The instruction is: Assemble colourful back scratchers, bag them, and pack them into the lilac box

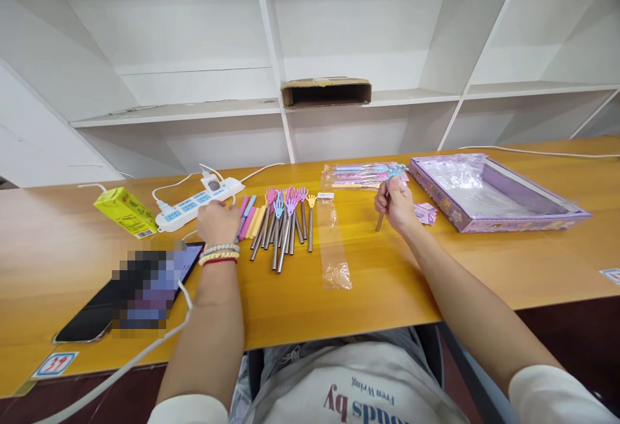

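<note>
My right hand [396, 204] is closed around a metal rod with a light blue hand-shaped head [396, 170], held upright above the table. My left hand [219, 222] is at the left end of a row of coloured handles [250, 217], beside the power strip; its fingertips are hidden from view. Several metal rods with pink, purple, blue and yellow hand-shaped heads [292, 201] lie in a pile between my hands. A clear plastic sleeve [334, 243] lies right of the pile. Behind it are packed rods in clear bags [356, 177].
A purple box tray [520, 224] with plastic inside is on the right, near a small purple card [425, 213]. On the left are a white power strip [199, 203], yellow carton [124, 211], dark phone [87, 314] and cables. Shelves holding a cardboard box [325, 92] stand behind.
</note>
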{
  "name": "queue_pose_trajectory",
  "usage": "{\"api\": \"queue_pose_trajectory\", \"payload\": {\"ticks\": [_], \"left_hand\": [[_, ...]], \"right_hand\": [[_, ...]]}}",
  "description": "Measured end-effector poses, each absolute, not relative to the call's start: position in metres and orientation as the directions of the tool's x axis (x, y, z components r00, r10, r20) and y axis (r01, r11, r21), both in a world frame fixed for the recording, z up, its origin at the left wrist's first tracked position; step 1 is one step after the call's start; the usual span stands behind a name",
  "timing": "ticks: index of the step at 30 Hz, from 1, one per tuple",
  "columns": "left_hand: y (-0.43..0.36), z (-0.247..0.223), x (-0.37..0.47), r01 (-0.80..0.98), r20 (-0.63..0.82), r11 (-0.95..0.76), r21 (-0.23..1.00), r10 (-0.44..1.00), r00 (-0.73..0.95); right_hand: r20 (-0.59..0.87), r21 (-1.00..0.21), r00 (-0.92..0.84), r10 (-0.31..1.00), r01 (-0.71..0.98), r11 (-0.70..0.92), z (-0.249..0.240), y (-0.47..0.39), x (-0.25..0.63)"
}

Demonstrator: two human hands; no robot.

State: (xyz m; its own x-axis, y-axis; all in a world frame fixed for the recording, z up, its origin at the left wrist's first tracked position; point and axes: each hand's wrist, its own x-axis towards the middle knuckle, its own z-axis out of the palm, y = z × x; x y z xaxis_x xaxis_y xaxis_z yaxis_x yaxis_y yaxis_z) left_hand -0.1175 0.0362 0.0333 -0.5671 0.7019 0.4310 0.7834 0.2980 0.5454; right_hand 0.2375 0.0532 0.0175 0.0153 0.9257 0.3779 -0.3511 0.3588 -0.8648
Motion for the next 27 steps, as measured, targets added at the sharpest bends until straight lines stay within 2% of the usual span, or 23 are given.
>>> {"api": "queue_pose_trajectory", "payload": {"ticks": [2,4,8,11,15,21,27], "left_hand": [[0.039,0.035,-0.089,0.880,0.557,0.168,0.445,0.717,-0.419],[0.033,0.034,-0.051,0.925,0.609,-0.075,0.372,0.772,-0.182],[0.006,0.025,0.016,0.836,0.554,-0.482,0.262,0.784,0.278],[-0.011,0.018,0.040,0.765,0.484,-0.620,0.175,0.730,0.482],[-0.014,0.011,0.045,0.798,0.414,-0.589,0.131,0.763,0.496],[-0.010,0.008,0.041,0.827,0.406,-0.531,0.186,0.808,0.427],[-0.010,0.012,0.040,0.838,0.397,-0.508,0.200,0.824,0.405]], "right_hand": [[0.376,-0.863,0.042,0.926,-0.347,0.366,0.018,0.051,0.234],[0.355,-0.859,0.071,0.932,-0.367,0.356,0.019,0.048,0.229],[0.257,-0.883,0.072,0.964,-0.388,0.264,0.016,0.041,0.214],[0.164,-0.911,0.049,0.985,-0.376,0.170,0.009,0.037,0.202],[0.113,-0.920,-0.008,0.994,-0.379,0.101,0.004,0.036,0.196],[0.078,-0.948,-0.120,0.990,-0.318,0.036,0.007,0.036,0.202],[0.064,-0.954,-0.151,0.986,-0.301,0.016,0.007,0.039,0.208]]}}
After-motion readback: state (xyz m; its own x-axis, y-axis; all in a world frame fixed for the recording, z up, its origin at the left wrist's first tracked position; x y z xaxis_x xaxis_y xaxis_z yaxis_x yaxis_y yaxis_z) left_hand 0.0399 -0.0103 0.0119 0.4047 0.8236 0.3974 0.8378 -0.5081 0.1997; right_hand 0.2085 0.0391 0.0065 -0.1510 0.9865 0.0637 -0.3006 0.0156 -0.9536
